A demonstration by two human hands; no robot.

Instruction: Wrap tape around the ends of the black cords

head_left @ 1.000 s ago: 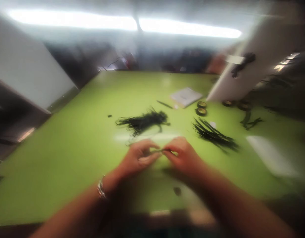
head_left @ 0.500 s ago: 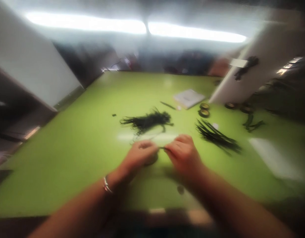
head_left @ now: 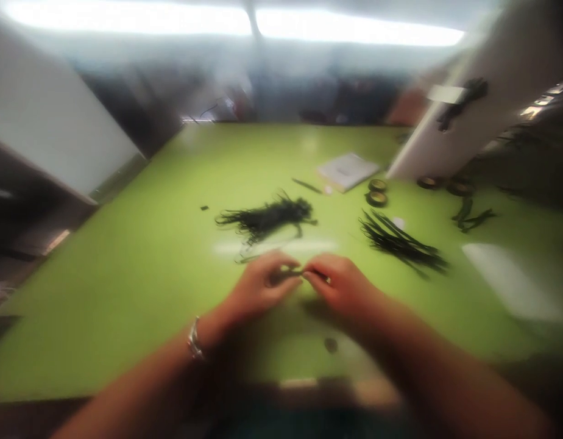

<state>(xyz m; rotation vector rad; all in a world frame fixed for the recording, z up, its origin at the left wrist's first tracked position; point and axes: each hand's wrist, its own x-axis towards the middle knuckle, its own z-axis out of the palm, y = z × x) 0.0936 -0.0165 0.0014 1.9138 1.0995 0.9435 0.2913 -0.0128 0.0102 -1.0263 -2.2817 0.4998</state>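
Observation:
Near the table's front middle, my left hand (head_left: 263, 280) and my right hand (head_left: 339, 280) meet at the fingertips. Both pinch a thin dark strip (head_left: 288, 272), whose ends are partly hidden by the fingers. Just beyond my left hand lies a tangled bundle of black cords (head_left: 272, 214) with curled ends. To the right of my right hand rests a sheaf of straighter black strips (head_left: 403, 244). A small dark round piece (head_left: 331, 345) is on the table below my right hand.
The green table (head_left: 126, 274) holds a white pad (head_left: 348, 171), a dark pen (head_left: 308, 185), black tape rolls (head_left: 377, 198) and a dark strap piece (head_left: 471, 216). A pale pillar (head_left: 473, 122) stands at the back right. A small black square (head_left: 205, 208) lies left.
The fingertips have come closer together around the dark strip, and the left fingers have arched. The camera view has shifted slightly, so the table items appear a little higher.

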